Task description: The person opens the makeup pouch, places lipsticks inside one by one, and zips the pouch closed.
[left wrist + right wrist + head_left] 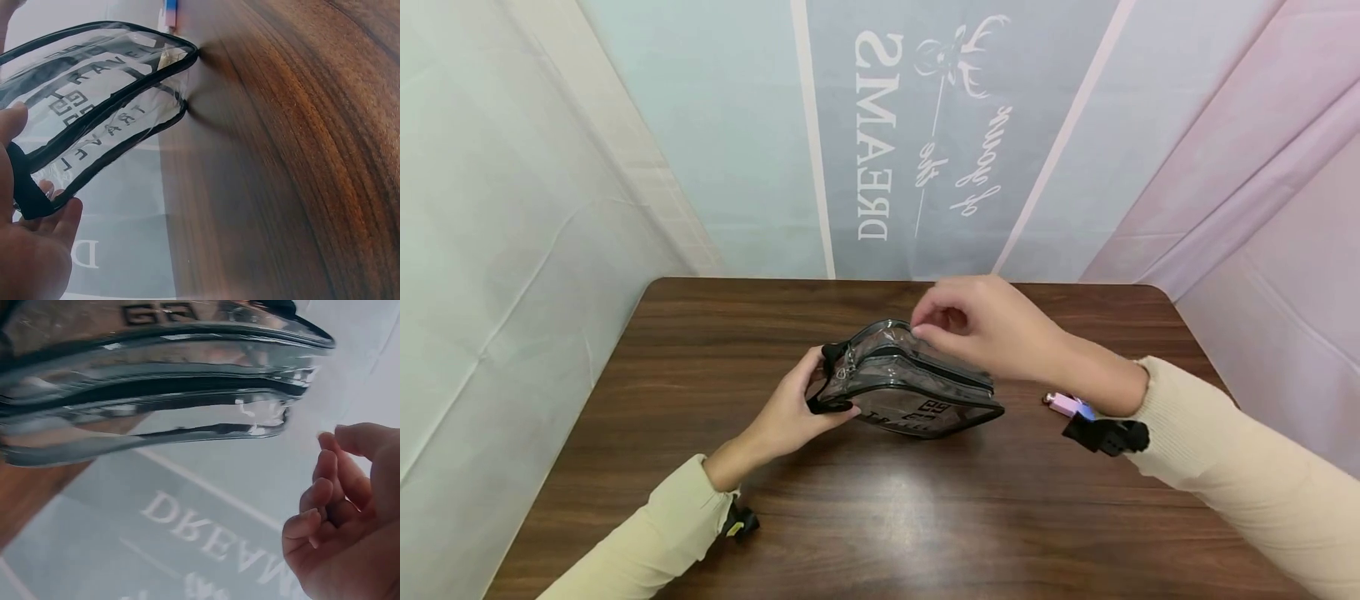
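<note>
A clear travel pouch (891, 379) with black piping and black lettering stands tilted on the table, its zipped side facing up. My left hand (793, 408) grips its left end by the black strap, thumb on the near face. Metal zip pulls (846, 364) hang at that end. In the left wrist view the pouch (94, 87) shows "TRAVEL" on its clear side. My right hand (992, 325) hovers over the pouch's right part, fingers loosely curled. In the right wrist view this hand (350, 519) is apart from the pouch, thumb near the index fingertip, nothing visible between them.
A small pink and blue object (1070, 406) lies on the brown wooden table (895, 517), right of the pouch and partly hidden by the right wrist. Behind the table hangs a grey-blue printed cloth (760, 167), with pale curtains at both sides.
</note>
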A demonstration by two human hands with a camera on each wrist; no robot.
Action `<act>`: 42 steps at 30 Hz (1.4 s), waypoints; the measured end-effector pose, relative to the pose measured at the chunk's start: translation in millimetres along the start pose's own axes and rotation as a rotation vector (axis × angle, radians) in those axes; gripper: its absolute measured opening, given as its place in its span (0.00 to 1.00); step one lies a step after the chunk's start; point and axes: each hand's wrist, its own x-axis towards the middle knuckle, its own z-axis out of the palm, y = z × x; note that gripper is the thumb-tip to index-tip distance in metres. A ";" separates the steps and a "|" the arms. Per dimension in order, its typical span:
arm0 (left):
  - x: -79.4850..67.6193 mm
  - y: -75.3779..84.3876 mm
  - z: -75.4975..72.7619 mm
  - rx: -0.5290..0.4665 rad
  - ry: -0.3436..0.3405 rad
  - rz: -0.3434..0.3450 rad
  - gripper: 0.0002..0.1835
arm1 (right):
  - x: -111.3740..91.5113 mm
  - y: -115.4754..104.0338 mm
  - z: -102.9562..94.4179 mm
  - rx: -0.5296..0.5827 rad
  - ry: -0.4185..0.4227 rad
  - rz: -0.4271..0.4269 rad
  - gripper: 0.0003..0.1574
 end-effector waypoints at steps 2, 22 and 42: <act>0.7 10.0 -1.0 0.002 0.001 0.004 0.33 | 10.4 -9.4 -2.1 -0.039 -0.053 -0.001 0.02; -1.2 11.3 -1.8 -0.005 -0.067 0.021 0.35 | 85.6 -68.3 32.5 -0.374 -0.665 0.052 0.12; -2.5 13.8 -0.3 0.010 -0.069 -0.021 0.36 | 89.1 -70.7 47.5 -0.500 -0.680 -0.014 0.06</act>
